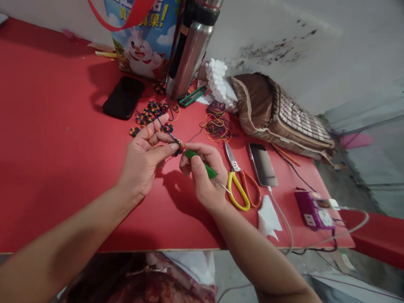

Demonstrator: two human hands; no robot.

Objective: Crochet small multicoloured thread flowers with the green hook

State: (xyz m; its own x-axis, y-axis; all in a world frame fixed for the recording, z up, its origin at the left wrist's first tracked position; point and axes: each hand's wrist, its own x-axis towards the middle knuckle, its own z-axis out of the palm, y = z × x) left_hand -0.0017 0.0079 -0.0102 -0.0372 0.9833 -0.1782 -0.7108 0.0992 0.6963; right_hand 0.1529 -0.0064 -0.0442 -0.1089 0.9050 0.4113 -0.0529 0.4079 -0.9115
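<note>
My right hand (204, 173) grips a crochet hook (209, 170) by its green handle, with the metal end sticking out behind toward the scissors. Thumb and index finger of my left hand (148, 156) pinch a small dark piece of crochet (178, 150) at the hook's tip. Dark and orange yarn loops round the raised fingers of the left hand. Behind that hand lie several dark-and-orange crocheted pieces (150, 111). A tangle of purple and orange yarn (217, 126) sits beyond the right hand. The hook's very tip is too small to make out.
Scissors (236, 170), a charging phone (262, 164) and a purple power socket (314, 211) lie to the right on the red table (55, 153). At the back stand a steel flask (192, 49) and a printed bag (144, 51). A black phone (124, 97), green cutter (193, 96) and brown cushion (277, 108) are nearby.
</note>
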